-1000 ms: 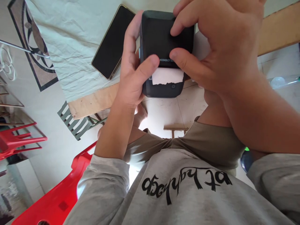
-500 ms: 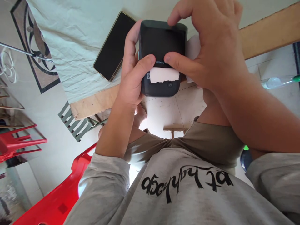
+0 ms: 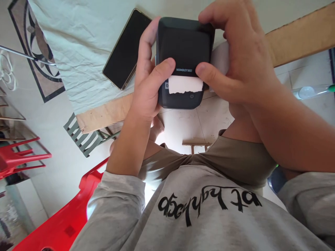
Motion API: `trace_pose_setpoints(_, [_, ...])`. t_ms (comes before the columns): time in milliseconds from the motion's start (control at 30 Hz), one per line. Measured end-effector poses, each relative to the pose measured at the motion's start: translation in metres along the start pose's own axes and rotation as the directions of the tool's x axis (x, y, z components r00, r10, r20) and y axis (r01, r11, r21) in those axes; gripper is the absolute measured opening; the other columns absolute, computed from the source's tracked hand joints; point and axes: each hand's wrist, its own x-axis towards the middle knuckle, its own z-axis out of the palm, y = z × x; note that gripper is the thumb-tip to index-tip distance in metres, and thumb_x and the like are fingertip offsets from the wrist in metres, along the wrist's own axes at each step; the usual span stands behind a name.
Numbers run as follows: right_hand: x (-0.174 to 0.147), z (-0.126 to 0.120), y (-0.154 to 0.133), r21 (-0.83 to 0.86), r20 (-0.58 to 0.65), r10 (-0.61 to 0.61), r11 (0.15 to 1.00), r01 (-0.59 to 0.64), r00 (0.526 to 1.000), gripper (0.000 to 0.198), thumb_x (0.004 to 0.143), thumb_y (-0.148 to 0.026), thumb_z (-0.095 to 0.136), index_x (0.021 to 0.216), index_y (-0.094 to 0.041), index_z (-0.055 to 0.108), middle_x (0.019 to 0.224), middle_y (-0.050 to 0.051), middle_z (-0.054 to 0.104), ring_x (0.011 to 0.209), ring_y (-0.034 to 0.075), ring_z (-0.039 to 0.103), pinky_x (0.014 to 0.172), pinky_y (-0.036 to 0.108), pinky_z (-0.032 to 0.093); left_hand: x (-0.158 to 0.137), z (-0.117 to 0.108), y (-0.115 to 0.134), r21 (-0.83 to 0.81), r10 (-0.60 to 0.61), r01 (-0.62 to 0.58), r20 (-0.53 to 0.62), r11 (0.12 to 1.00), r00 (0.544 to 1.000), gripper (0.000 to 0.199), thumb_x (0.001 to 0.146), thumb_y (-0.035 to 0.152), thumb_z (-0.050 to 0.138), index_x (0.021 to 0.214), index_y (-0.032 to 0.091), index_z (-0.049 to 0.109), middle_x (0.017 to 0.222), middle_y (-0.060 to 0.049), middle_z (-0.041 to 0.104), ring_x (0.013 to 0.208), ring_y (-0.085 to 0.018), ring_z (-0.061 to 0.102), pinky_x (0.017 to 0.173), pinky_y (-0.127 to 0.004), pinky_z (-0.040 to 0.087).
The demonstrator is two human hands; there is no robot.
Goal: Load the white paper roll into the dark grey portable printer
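While left hand point(image 3: 146, 90) and right hand point(image 3: 240, 59) both grip the label printer point(image 3: 185, 48), phone point(image 3: 125, 48) lies beside it on wrinkled cloth point(image 3: 78, 52); red chair point(image 3: 60, 223) below.

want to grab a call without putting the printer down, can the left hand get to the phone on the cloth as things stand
Probably not right away. The left hand is wrapped around the label printer, which the right hand also grips. The phone lies uncovered on the cloth just beside it.
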Motion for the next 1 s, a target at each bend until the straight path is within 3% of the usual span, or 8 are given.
trace_pose_setpoints(100, [-0.003,0.003,-0.001,-0.016,-0.009,0.002,1.000,-0.002,1.000,0.081,0.106,-0.077,0.030,0.154,-0.016,0.053,0.153,0.012,0.059,0.145,0.013,0.058,0.126,0.033,0.056,-0.001,0.004,0.012,0.034,-0.097,0.098,-0.019,0.995,0.995,0.045,0.086,0.045,0.096,0.127,0.040,0.079,0.134,0.004,0.080,0.151,-0.039,0.066,0.100,-0.045,0.069])
trace_pose_setpoints(167, [-0.006,0.007,-0.004,-0.051,-0.030,0.050,0.997,-0.051,0.998,0.087,0.104,-0.083,0.025,0.157,-0.019,0.051,0.154,0.012,0.057,0.146,0.015,0.057,0.122,0.035,0.057,-0.001,0.005,0.016,0.019,-0.079,0.080,-0.016,0.997,0.997,0.047,0.081,0.045,0.099,0.124,0.039,0.080,0.129,0.004,0.082,0.151,-0.039,0.066,0.102,-0.046,0.069])
trace_pose_setpoints(333, [-0.010,0.014,-0.006,-0.157,0.000,0.165,0.974,-0.163,0.986,0.102,0.096,-0.094,0.010,0.167,-0.028,0.044,0.160,0.010,0.049,0.155,0.021,0.048,0.116,0.038,0.058,0.003,0.002,0.009,0.040,-0.044,0.045,-0.027,0.998,0.999,0.027,0.097,0.035,0.084,0.124,0.036,0.081,0.124,0.004,0.081,0.153,-0.035,0.067,0.112,-0.049,0.066])
trace_pose_setpoints(433, [-0.010,0.013,-0.004,-0.186,-0.012,0.201,0.962,-0.200,0.979,0.103,0.095,-0.096,0.011,0.164,-0.028,0.047,0.157,0.011,0.052,0.141,0.020,0.057,0.098,0.035,0.057,0.006,-0.004,0.001,0.041,0.034,-0.034,0.001,0.999,0.999,0.035,0.090,0.043,0.092,0.124,0.042,0.082,0.123,0.005,0.082,0.136,-0.034,0.076,0.103,-0.049,0.069])
trace_pose_setpoints(600, [-0.009,0.008,0.000,-0.172,0.025,0.254,0.954,-0.246,0.967,0.103,0.094,-0.096,0.007,0.162,-0.029,0.045,0.148,0.010,0.060,0.118,0.015,0.065,0.087,0.032,0.049,0.007,-0.008,-0.008,0.119,0.045,-0.044,-0.008,0.992,0.999,0.037,0.094,0.064,0.083,0.127,0.047,0.078,0.130,0.006,0.079,0.143,-0.037,0.066,0.109,-0.051,0.065])
trace_pose_setpoints(767, [-0.012,0.007,0.010,-0.173,0.099,0.230,0.962,-0.211,0.968,0.111,0.087,-0.103,0.010,0.168,-0.034,0.040,0.135,0.009,0.066,0.110,0.018,0.066,0.092,0.038,0.051,0.005,-0.005,-0.006,0.031,0.030,-0.030,-0.021,0.999,0.999,0.051,0.089,0.070,0.086,0.131,0.043,0.076,0.132,0.004,0.080,0.141,-0.039,0.069,0.102,-0.055,0.067])
trace_pose_setpoints(867, [-0.018,0.005,0.016,-0.190,0.121,0.186,0.968,-0.161,0.975,0.108,0.090,-0.099,0.017,0.176,-0.034,0.031,0.143,0.010,0.065,0.119,0.022,0.065,0.101,0.043,0.053,-0.001,0.007,0.008,-0.030,-0.090,0.088,-0.099,0.996,0.991,0.042,0.089,0.046,0.092,0.127,0.039,0.077,0.133,0.003,0.079,0.153,-0.039,0.062,0.117,-0.054,0.062])
trace_pose_setpoints(1000, [-0.026,0.003,0.028,-0.202,0.167,0.096,0.977,-0.061,0.981,0.114,0.087,-0.093,0.038,0.181,-0.034,0.017,0.151,0.010,0.063,0.122,0.026,0.064,0.102,0.048,0.054,-0.004,0.023,0.019,-0.129,-0.124,0.103,-0.164,0.986,0.979,0.065,0.090,0.066,0.086,0.150,0.053,0.066,0.133,0.004,0.082,0.159,-0.040,0.056,0.119,-0.056,0.060])
